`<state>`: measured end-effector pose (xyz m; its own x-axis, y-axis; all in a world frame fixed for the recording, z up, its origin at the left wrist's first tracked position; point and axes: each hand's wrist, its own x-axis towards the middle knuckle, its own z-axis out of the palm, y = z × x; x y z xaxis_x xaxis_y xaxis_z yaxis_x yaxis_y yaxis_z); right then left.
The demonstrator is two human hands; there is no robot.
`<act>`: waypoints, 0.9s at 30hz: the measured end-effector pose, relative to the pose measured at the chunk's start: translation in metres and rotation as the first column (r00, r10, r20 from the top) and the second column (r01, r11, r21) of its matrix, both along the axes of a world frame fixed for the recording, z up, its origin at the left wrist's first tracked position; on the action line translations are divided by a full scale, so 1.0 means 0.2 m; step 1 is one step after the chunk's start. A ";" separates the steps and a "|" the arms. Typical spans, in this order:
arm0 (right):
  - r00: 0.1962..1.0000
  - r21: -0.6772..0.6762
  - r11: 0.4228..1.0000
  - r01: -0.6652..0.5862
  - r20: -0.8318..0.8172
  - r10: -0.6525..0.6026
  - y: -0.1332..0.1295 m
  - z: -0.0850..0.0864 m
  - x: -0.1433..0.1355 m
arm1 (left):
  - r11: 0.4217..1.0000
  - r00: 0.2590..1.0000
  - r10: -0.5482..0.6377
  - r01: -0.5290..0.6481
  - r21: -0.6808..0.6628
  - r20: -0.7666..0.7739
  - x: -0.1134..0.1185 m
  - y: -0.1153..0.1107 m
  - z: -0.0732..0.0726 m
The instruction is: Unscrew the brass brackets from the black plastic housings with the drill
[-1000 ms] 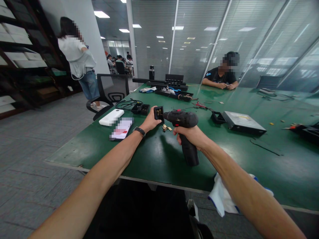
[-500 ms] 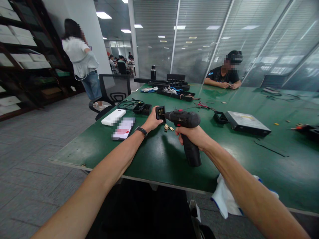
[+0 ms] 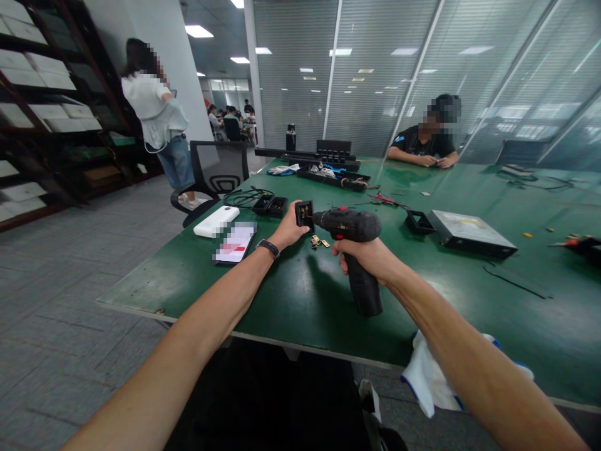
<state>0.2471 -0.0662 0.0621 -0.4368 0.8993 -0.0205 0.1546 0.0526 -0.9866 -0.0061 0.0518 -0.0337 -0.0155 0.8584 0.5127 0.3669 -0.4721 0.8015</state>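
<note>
My left hand (image 3: 291, 229) is closed around a small black box (image 3: 305, 214), holding it upright just above the table. Brass-coloured parts show inside its hollow face. A black cordless drill (image 3: 351, 224) is gripped by its handle in my right hand (image 3: 364, 254). The drill lies level and points left, its tip at the open face of the box; I cannot make out exactly what the tip touches. Below the box, several small brass pieces (image 3: 318, 242) lie on the green table (image 3: 291, 300).
Left of my hand are a phone (image 3: 236, 242), a white power bank (image 3: 216, 221) and black cables. A silver disc drive (image 3: 472, 230) and a black frame (image 3: 419, 222) lie right. White cloth gloves (image 3: 429, 376) hang over the front edge. A person (image 3: 425, 139) sits across the table.
The whole view has shifted slightly to the right. Both hands keep their hold, and the drill and box stay in nearly the same place relative to each other.
</note>
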 end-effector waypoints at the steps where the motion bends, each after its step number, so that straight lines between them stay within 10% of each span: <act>1: 1.000 0.001 1.000 0.000 0.002 0.000 0.00 0.00 0.00 | 1.000 1.000 -0.001 0.001 0.001 0.001 0.00 0.00 0.00; 27: 1.000 0.013 1.000 -0.010 0.007 0.010 -0.01 0.01 0.00 | 1.000 1.000 -0.010 0.010 0.002 0.014 0.00 -0.01 0.01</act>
<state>0.2480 -0.0683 0.0645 -0.4456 0.8952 -0.0115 0.1610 0.0674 -0.9846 -0.0058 0.0495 -0.0326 -0.0146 0.8576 0.5140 0.3507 -0.4770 0.8059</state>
